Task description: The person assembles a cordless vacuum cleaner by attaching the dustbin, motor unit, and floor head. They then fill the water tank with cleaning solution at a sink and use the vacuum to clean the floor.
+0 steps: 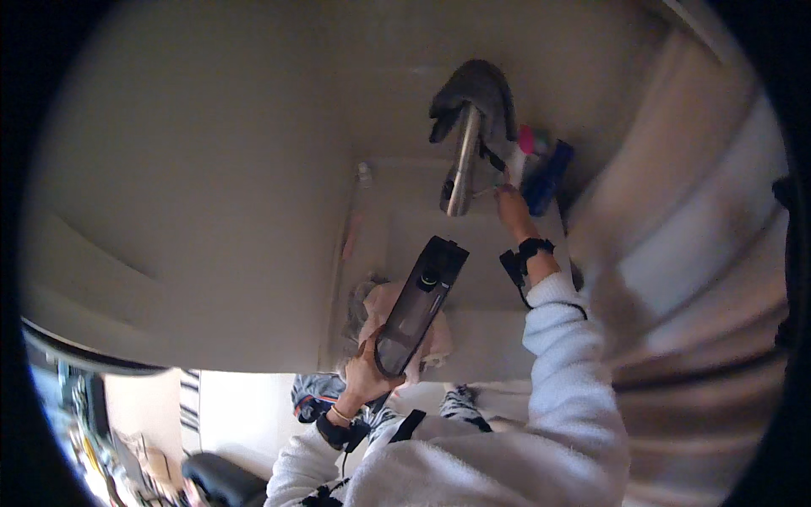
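Note:
My left hand (367, 373) is closed round the lower end of a translucent dark water tank (410, 317) with a black top and a round black cap on its side. The tank tilts, its black end toward the metal faucet (460, 173), apart from the spout. To the right of the faucet, my right hand (513, 207) reaches to a thin lever (485, 193) at its side, fingers closed at it, small and blurred. A dark grey cloth (480, 84) drapes over the faucet's far end.
The pale basin (507, 270) lies under the faucet. A blue bottle (547, 179) and a pink item (527, 139) stand right of my right hand. Pale pink cloth (383, 306) lies behind the tank. A wall panel (211, 186) rises on the left; a draped curtain (684, 253) hangs right.

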The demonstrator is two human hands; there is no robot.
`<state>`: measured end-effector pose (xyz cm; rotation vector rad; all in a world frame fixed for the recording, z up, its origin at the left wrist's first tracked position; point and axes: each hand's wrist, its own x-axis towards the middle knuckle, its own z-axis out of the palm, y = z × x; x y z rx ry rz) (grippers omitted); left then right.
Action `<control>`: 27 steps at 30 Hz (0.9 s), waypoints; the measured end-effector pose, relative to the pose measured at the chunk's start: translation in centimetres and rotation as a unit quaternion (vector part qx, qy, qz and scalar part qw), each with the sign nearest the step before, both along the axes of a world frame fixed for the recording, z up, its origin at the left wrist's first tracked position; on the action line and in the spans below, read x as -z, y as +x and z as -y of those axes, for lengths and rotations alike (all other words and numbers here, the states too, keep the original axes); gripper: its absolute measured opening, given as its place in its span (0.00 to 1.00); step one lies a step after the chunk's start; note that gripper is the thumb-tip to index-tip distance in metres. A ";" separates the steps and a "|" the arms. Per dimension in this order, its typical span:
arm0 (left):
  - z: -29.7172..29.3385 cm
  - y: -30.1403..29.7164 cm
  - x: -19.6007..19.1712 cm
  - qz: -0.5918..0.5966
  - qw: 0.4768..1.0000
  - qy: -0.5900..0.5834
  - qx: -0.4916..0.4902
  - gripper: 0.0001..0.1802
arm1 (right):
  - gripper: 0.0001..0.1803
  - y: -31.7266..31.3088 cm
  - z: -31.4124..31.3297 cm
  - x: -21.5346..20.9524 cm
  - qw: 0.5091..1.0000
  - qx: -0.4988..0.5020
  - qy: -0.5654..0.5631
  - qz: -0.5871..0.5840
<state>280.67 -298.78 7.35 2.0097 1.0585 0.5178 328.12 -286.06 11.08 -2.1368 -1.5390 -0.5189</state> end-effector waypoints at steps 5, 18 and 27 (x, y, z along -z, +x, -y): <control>3.7 3.0 0.9 -0.008 0.973 0.225 -0.048 0.59 | 0.09 2.0 -1.1 6.0 0.986 -0.076 -0.129 0.075; 1.4 5.9 6.1 -0.070 0.989 0.081 -0.103 0.56 | 0.08 -0.6 -4.2 14.1 0.983 -0.108 -0.061 0.136; -1.0 7.3 3.5 -0.061 0.992 0.058 -0.098 0.57 | 0.11 -1.6 -4.7 14.1 0.988 -0.106 -0.114 0.024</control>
